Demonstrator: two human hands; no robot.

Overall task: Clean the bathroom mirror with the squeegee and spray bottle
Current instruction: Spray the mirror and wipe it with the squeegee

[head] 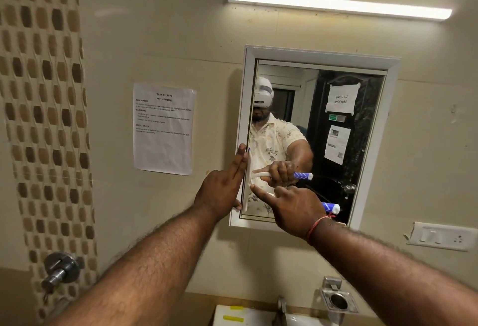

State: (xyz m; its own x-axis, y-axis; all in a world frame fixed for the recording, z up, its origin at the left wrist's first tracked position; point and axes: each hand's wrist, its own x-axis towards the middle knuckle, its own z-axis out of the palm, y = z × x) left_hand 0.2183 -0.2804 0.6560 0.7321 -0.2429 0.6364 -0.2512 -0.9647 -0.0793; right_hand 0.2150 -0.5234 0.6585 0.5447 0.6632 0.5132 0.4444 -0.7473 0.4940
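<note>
The white-framed bathroom mirror (367, 129) hangs on the beige wall at centre right. My right hand (292, 209) grips the squeegee (331, 207) by its blue-and-white handle, with the forefinger stretched along the neck. The white blade stands upright against the glass at the mirror's left edge. My left hand (222, 186) rests on the left side of the frame beside the blade, two fingers straight and pointing up. The glass reflects a person, the hands and the squeegee. No spray bottle is in view.
A printed task sheet (163, 129) is taped to the wall left of the mirror, and a tube light (338, 4) glows above it. A switch plate (442, 236) sits at right. Below are a wall tap (60, 270), a basin (245, 316) and a metal ring holder (338, 299).
</note>
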